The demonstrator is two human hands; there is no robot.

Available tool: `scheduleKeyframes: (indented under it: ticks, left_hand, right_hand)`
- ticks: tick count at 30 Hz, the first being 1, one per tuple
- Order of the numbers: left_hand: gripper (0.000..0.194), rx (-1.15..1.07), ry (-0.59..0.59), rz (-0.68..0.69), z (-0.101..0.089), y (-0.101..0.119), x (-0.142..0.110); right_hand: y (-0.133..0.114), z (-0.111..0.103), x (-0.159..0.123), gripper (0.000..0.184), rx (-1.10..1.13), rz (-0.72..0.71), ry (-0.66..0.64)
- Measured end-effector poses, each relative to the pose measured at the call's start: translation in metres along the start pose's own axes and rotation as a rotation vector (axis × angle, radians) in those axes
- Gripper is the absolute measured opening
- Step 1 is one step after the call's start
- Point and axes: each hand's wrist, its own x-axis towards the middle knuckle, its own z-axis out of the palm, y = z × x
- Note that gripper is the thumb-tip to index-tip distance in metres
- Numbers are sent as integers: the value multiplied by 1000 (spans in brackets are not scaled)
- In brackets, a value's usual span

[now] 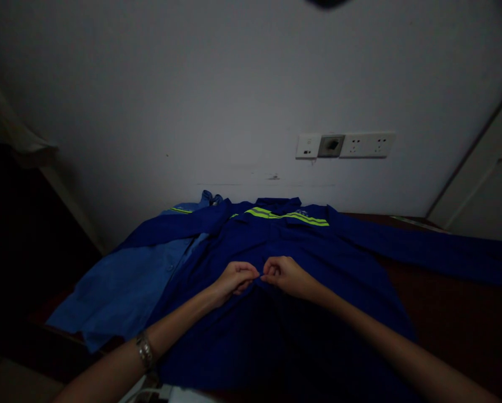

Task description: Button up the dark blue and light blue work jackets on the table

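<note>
A dark blue work jacket (310, 246) with yellow-green reflective strips across its chest lies spread out, collar toward the wall. Over its middle front, my left hand (236, 277) and my right hand (285, 274) are close together, fingertips almost meeting. Both pinch the jacket's front at the centre, where a bit of the cloth is lifted. Whether a button or the edge alone is between the fingers is too small and dark to see. Under the jacket's left-hand sleeve lies a lighter blue garment (125, 280) with a button showing.
The dark reddish table (444, 313) shows at the right. Behind it rises a pale wall (192, 101) with a row of sockets (365, 145). A door (486, 184) stands at the right. A white object (187, 394) is at the bottom edge, partly hidden.
</note>
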Motion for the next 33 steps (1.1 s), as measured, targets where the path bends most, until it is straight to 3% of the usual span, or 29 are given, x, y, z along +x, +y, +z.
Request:
scheduleKeyframes:
  ticks: [6,18,24,33]
  left_hand:
    - [26,92,2,19,1,0,2]
    - [35,223,-155,103,-10,-4,26]
    - [41,260,-113,173,-11,-14,31]
    - [31,262,-71,236,-8,-18,22]
  right_hand:
    - [1,-1,2,10,78,68,-52]
    - [8,-2,5,11,158,126,-57]
    - [3,-2,4,9,170,180,-49]
    - [7,2,3,13,182,130,-82]
